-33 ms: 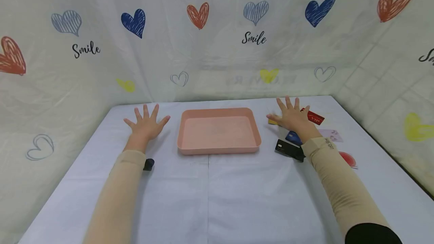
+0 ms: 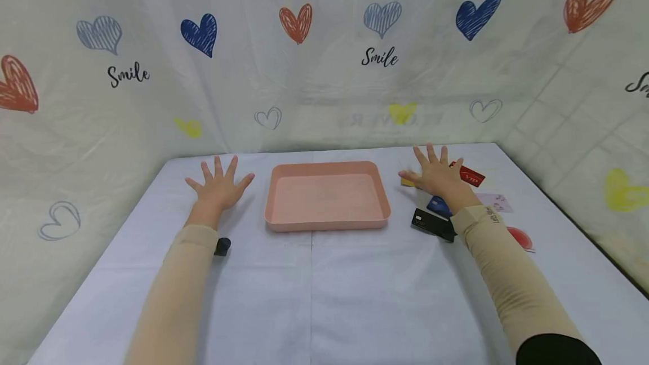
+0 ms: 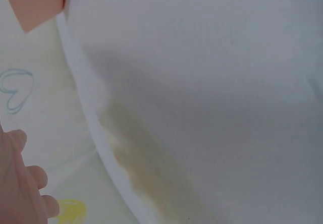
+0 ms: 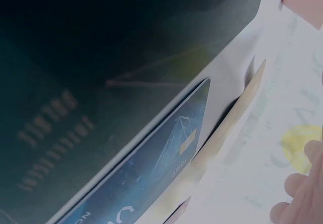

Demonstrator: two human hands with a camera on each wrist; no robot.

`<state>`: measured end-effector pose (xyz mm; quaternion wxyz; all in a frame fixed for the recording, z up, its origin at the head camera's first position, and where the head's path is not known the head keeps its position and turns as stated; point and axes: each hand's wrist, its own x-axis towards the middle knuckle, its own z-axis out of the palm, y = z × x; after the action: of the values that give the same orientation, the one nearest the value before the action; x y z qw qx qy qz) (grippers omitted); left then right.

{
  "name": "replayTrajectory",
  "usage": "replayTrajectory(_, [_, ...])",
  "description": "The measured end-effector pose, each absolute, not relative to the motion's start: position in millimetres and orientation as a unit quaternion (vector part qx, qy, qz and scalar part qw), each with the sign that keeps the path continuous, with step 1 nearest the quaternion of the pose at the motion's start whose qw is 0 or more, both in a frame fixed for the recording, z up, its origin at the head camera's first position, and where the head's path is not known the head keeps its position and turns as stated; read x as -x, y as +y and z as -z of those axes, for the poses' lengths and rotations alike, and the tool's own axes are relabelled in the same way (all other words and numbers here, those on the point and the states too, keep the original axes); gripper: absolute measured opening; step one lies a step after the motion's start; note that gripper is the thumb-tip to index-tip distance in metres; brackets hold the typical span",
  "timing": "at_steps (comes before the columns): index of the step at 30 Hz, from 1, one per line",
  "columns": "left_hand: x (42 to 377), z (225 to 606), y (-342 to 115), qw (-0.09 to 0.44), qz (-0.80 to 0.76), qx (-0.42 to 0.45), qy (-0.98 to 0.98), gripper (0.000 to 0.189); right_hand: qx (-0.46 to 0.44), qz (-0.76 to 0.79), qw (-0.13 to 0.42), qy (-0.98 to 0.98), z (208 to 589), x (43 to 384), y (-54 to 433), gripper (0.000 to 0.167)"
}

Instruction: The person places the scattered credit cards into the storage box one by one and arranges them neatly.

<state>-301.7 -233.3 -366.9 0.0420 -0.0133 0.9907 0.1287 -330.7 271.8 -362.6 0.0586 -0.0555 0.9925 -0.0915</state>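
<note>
My left hand (image 2: 217,191) is held with fingers spread to the left of a pink rectangular tray (image 2: 328,225), holding nothing. On the tray's other side, my right hand (image 2: 438,176) also has its fingers fanned out, over a scatter of plastic cards. A red card (image 2: 472,177) lies beside its fingers, and a yellow card (image 2: 407,182) shows under the thumb. Below the palm and wrist lie a blue card (image 2: 439,206) and a black card (image 2: 432,224). In the right wrist view the black card (image 4: 101,82) looms large beside the blue card (image 4: 146,168).
Right of the right forearm lie a pale pink patterned card (image 2: 494,202) and a round-edged red item (image 2: 520,238), partly hidden by the sleeve. A white cloth covers the table (image 2: 314,297). A curtain with printed hearts (image 2: 296,24) hangs behind and at both sides.
</note>
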Motion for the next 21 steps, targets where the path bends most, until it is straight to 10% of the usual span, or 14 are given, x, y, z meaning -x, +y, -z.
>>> replayTrajectory(21, [311.5, 370.1, -231.0, 0.036, -0.126, 0.003, 0.991, 0.092, 0.052, 0.101, 0.061, 0.992, 360.6, 331.9, 277.5, 0.100])
